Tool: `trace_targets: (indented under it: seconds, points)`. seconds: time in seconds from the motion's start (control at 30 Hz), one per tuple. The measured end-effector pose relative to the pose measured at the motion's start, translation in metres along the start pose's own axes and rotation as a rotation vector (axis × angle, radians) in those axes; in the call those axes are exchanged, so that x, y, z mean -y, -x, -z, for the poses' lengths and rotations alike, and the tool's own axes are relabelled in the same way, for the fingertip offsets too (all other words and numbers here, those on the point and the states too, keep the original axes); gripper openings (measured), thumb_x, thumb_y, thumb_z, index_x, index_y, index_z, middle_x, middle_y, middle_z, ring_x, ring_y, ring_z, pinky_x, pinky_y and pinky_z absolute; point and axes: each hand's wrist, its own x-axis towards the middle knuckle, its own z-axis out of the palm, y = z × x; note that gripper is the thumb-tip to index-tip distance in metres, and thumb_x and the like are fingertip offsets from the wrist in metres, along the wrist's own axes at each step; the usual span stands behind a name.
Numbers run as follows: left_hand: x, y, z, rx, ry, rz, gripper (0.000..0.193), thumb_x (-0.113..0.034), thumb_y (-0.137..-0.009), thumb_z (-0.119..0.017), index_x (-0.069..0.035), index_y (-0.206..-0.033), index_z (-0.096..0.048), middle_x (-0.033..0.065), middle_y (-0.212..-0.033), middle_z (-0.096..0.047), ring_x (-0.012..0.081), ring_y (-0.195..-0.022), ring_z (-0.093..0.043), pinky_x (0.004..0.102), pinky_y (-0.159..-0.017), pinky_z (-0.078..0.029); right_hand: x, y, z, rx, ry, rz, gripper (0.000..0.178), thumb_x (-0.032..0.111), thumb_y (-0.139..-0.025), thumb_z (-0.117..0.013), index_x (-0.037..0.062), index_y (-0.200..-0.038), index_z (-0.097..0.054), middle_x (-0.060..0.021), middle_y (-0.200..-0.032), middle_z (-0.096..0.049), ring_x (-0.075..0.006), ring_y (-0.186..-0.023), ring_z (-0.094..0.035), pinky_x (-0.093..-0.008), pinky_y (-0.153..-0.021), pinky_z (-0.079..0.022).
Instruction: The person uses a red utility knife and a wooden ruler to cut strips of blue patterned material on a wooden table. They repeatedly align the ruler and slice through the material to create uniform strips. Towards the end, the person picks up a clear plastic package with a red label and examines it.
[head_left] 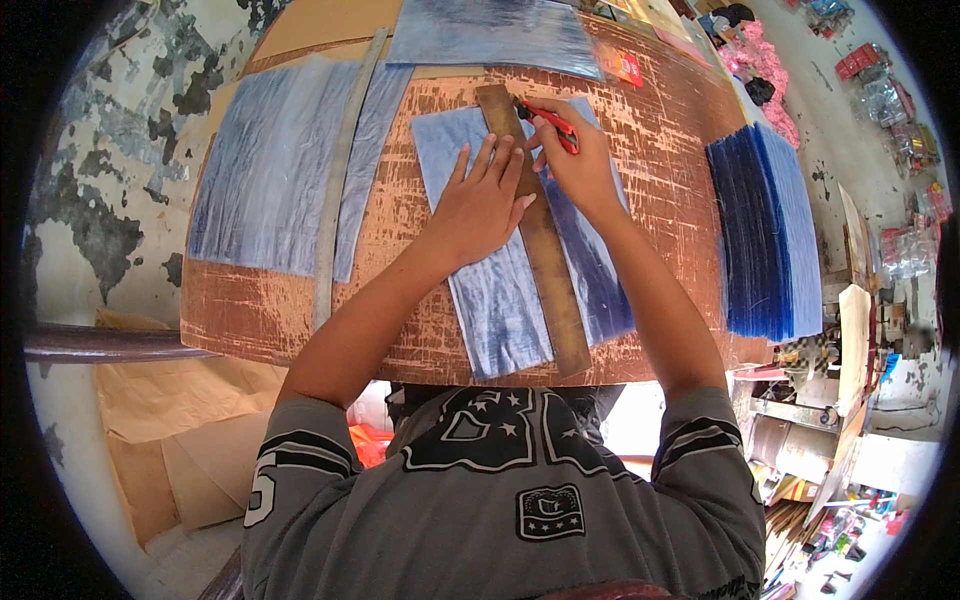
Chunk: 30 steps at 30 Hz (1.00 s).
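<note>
In the head view, the one view here, I take the clock from the middle of the picture. My left hand [480, 205] lies palm down toward twelve o'clock, fingers spread a little apart. Its outer fingers rest on the streaky blue sheet [495, 305], and its inner fingertips and thumb reach onto the brown straightedge [552, 275]. My right hand [570, 155] is just past twelve, pinching the red cutter [567, 133], its dark tip beside the straightedge near its upper end.

The streaky blue sheet lies under the straightedge around the middle, tilted on the worn brown table [665, 180], and shows on both sides of the strip, paler on the left and deeper blue on the right. I cannot tell whether it is cut through.

Toward ten o'clock lies another blue sheet [275, 165], with a grey metal ruler [340, 190] lengthwise across it. A third blue sheet [490, 40] sits at twelve, beyond my hands, and a small red packet [622, 66] at one. Between two and three, a thick stack of blue sheets [768, 235] stands at the table's edge. Brown paper [180, 395] spreads below the table between eight and nine.
</note>
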Motion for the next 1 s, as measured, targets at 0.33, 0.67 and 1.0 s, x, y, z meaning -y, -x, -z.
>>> trace_targets:
  seconds: [0.33,0.67,1.0]
  points:
    - [0.001,-0.001,-0.003,-0.005,-0.049,0.002,0.067,-0.040,-0.116,-0.045,0.007,-0.163,-0.041,0.0267,-0.173,-0.038,0.0438,-0.164,-0.031,0.0610,-0.132,-0.025,0.002,0.027,0.008,-0.020,0.084,0.060,0.027,0.012,-0.106,-0.065,0.0049,-0.131,-0.072,-0.0165,-0.078,-0.073,-0.0199,-0.064,-0.073,-0.0356,-0.062,-0.055]
    - [-0.002,-0.003,0.000,0.014,-0.047,0.002,0.066,-0.040,-0.116,-0.045,0.005,-0.164,-0.041,0.0261,-0.174,-0.037,0.0424,-0.164,-0.031,0.0601,-0.133,-0.024,0.037,0.145,0.036,-0.024,0.141,-0.097,0.027,0.008,-0.105,-0.066,0.0083,-0.132,-0.071,-0.0156,-0.077,-0.070,-0.0205,-0.064,-0.069,-0.0353,-0.062,-0.052]
    - [0.000,-0.002,-0.002,0.018,-0.064,0.014,0.066,-0.040,-0.116,-0.046,0.003,-0.165,-0.040,0.0233,-0.175,-0.037,0.0398,-0.165,-0.031,0.0573,-0.134,-0.023,0.069,0.276,0.063,-0.017,0.281,-0.102,0.037,0.000,-0.100,-0.068,0.0055,-0.137,-0.071,-0.0150,-0.097,-0.079,-0.0238,-0.071,-0.076,-0.0346,-0.069,-0.059]
